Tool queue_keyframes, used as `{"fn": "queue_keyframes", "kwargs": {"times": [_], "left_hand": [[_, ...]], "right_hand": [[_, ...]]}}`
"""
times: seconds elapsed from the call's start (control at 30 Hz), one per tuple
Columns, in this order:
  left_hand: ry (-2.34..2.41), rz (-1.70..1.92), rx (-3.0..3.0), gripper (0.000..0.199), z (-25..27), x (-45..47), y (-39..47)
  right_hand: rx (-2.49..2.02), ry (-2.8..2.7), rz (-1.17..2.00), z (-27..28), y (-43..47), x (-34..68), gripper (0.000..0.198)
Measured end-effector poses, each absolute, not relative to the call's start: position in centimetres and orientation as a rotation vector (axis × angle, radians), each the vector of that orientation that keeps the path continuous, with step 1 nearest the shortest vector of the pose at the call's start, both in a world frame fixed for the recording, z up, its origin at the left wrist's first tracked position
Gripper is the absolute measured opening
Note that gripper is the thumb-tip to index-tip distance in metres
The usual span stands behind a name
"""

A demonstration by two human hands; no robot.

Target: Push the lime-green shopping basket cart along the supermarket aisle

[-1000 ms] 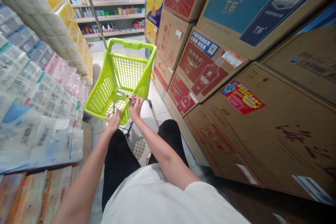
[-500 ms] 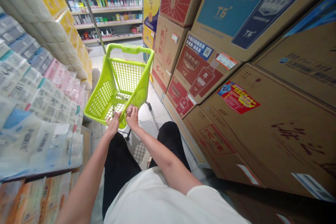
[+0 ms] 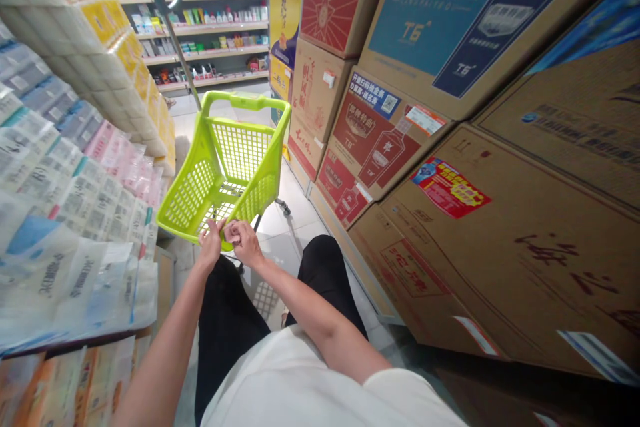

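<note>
A lime-green shopping basket cart [image 3: 243, 147] stands tilted just ahead of my knees, with open lattice walls. My left hand [image 3: 211, 244] is at its near corner, thumb up and fingers curled in. Close beside it, my right hand [image 3: 245, 243] has its fingers bent into a loose fist. Both hands overlap the basket's near rim in the picture; whether they touch it I cannot tell. Anything between the fingers is hidden or too small to name. No goods show inside the basket.
Stacked cardboard cartons [image 3: 440, 240] wall the right side. On the left are piled tissue packs [image 3: 90, 213] and yellow-and-white bundles [image 3: 100, 27]. Shelves [image 3: 210, 27] with small bottles and boxes cross the far end. A dark handle on a metal pole [image 3: 175, 40] rises behind the basket.
My right hand has moved left and slightly down, coming nearer my left hand. The left hand has shifted a little left and down. The basket sits slightly lower in the picture.
</note>
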State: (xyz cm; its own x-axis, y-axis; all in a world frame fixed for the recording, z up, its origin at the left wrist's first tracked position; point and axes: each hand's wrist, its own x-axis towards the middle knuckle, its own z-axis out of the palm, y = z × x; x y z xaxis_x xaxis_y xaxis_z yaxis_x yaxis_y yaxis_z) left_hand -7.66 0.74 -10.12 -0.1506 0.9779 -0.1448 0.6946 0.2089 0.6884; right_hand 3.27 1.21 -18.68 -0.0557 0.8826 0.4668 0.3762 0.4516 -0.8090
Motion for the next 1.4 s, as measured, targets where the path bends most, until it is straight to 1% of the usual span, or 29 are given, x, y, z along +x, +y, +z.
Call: {"fn": "queue_keyframes", "kwargs": {"times": [0.1, 0.23, 0.33, 0.4, 0.57, 0.63, 0.7, 0.83, 0.97, 1.07, 1.17, 1.27, 1.4], "left_hand": [[1.931, 0.685, 1.444, 0.078, -10.4, -7.8, 0.8], [1.913, 0.716, 1.45, 0.078, -10.6, -8.2, 0.8], [1.897, 0.694, 1.488, 0.076, -10.6, -8.3, 0.6], [1.9, 0.655, 1.512, 0.073, -10.5, -8.3, 0.5], [1.936, 0.637, 1.566, 0.063, -11.3, -8.2, 0.3], [1.951, 0.643, 1.584, 0.062, -11.8, -8.3, 0.2], [1.956, 0.647, 1.597, 0.062, -12.3, -8.6, 0.2], [1.94, 0.653, 1.616, 0.062, -12.7, -9.1, 0.1], [1.926, 0.652, 1.627, 0.061, -12.9, -9.4, 0.2], [1.924, 0.637, 1.629, 0.064, -12.9, -9.4, 0.4], [1.939, 0.637, 1.636, 0.066, -12.7, -9.2, 0.7], [1.943, 0.633, 1.635, 0.066, -12.1, -8.9, 1.0], [1.905, 0.622, 1.582, 0.067, -11.1, -8.4, 1.4]], "right_hand": [[-1.077, -1.663, 0.558, -18.3, 2.4, 3.8, 0.03], [-1.307, -1.395, 0.476, -16.9, 6.3, 5.6, 0.03], [-1.385, -1.254, 0.422, -15.2, 10.0, 7.6, 0.032], [-1.402, -1.217, 0.366, -14.0, 12.5, 9.2, 0.038], [-1.484, -1.255, 0.243, -12.0, 17.7, 13.5, 0.06], [-1.501, -1.293, 0.236, -11.3, 19.4, 15.0, 0.063], [-1.471, -1.37, 0.219, -10.8, 20.7, 16.2, 0.062], [-1.428, -1.481, 0.161, -10.6, 21.2, 16.7, 0.05], [-1.453, -1.509, 0.192, -12.3, 19.2, 15.6, 0.054], [-1.391, -1.61, 0.214, -13.2, 17.7, 15.7, 0.048], [-1.34, -1.658, 0.223, -12.6, 17.6, 16.8, 0.043], [-1.359, -1.579, 0.223, -11.7, 18.0, 17.5, 0.045], [-1.312, -1.628, 0.267, -12.5, 16.8, 16.2, 0.044]]}}
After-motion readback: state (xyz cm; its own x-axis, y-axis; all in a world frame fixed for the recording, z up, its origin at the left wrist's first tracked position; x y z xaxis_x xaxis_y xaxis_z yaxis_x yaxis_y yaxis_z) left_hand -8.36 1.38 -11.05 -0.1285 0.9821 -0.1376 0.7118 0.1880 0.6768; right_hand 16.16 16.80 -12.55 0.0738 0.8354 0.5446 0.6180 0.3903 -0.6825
